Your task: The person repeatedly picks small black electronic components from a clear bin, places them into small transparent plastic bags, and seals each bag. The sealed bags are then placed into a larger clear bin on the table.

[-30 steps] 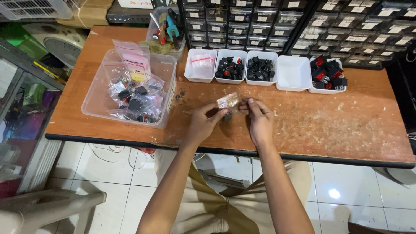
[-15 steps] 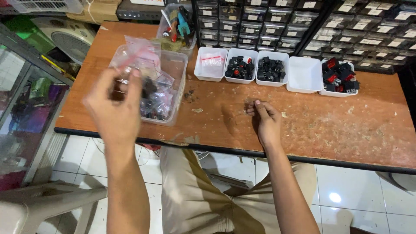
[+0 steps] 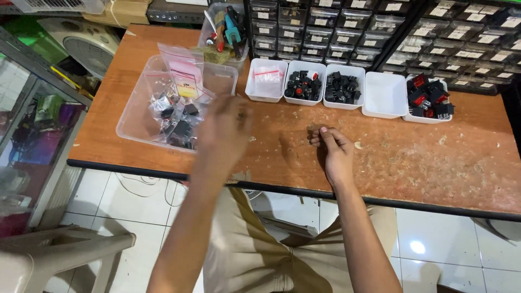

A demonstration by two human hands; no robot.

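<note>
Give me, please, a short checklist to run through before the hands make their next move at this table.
1. Left hand free to pick something up: cannot tell; it is motion-blurred beside the clear bin.
2. Right hand steady on the table: ok; it rests there with fingers curled.
3. What the right fingertips pinch: cannot tell; too small to see.
4. Clear bin stocked with bagged parts: ok; several small bags lie inside.
5. An empty white tray available: ok; the fourth one in the row holds nothing.
6. Table space between the hands free of parts: ok; only small scraps lie there.
</note>
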